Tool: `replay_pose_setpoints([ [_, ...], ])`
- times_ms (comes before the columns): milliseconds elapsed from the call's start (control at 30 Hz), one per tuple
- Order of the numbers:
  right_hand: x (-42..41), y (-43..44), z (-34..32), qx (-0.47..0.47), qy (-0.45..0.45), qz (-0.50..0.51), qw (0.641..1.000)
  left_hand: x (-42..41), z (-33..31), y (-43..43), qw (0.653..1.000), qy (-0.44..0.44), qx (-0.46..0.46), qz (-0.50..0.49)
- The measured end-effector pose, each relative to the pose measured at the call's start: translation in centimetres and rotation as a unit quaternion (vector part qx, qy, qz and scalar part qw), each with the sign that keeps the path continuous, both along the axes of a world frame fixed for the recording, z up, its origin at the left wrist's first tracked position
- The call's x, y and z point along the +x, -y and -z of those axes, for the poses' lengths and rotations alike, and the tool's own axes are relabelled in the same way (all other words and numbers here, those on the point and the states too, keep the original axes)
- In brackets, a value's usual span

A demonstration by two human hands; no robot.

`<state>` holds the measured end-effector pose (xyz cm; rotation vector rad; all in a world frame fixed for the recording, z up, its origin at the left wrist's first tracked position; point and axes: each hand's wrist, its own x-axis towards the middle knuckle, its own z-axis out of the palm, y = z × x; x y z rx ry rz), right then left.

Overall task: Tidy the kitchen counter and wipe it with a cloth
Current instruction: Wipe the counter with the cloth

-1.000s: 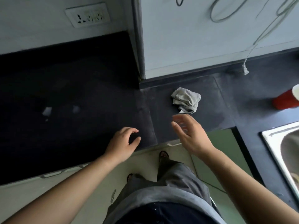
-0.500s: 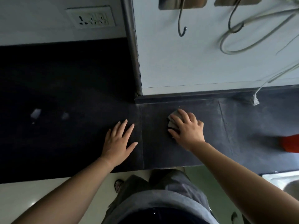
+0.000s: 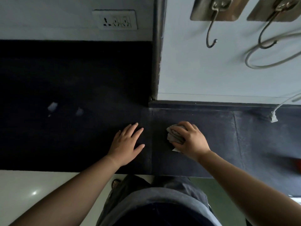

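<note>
Right grip (image 3: 189, 138) closed over bunched grey cloth (image 3: 174, 135), pressing it to desk (image 3: 219, 136); cloth pokes out thumb-side. Left grip (image 3: 127, 142) spread flat beside cloth.

Matt dark stone counter (image 3: 203, 154), crumpled grey cloth (image 3: 174, 135), shiny metal hooks (image 3: 211, 30)

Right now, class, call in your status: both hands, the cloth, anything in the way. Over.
Left hand flat on dark stone counter, empty. Right hand gripping crumpled grey cloth, pressed to counter. Two pale scraps lie left; otherwise clear.

dark counter (image 3: 203, 162) | on it: grey cloth (image 3: 173, 135), cable plug (image 3: 273, 117), two pale scraps (image 3: 52, 106)
</note>
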<state>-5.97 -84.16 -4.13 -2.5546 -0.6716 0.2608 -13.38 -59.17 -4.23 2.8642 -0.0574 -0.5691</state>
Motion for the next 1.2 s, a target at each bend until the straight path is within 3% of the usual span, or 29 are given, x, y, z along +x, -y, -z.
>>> replay_pose_setpoints([
  [233,-2.4,-10.9,-2.7,0.076,-0.015,-0.033,0.996,-2.6,-1.4,-6.8,0.995,0.051,-0.037,-0.072],
  [533,-7.0,-27.9,-3.0,0.112,0.0,-0.056,0.992,-8.1,-2.2,-22.7,0.99,0.088,-0.037,-0.104],
  [633,-8.4,-32.6,-1.8,0.08,0.005,-0.042,0.996,-9.5,-1.9,-27.5,0.991,0.085,-0.031,-0.103],
  [833,-11.8,-36.3,1.4,-0.116,0.035,0.011,0.993,-10.3,-0.4,-33.6,0.992,0.069,-0.034,-0.099],
  [1200,-7.2,-37.9,2.3,-0.146,0.087,0.087,0.982,-10.8,1.6,-33.9,0.996,0.048,0.015,-0.079],
])
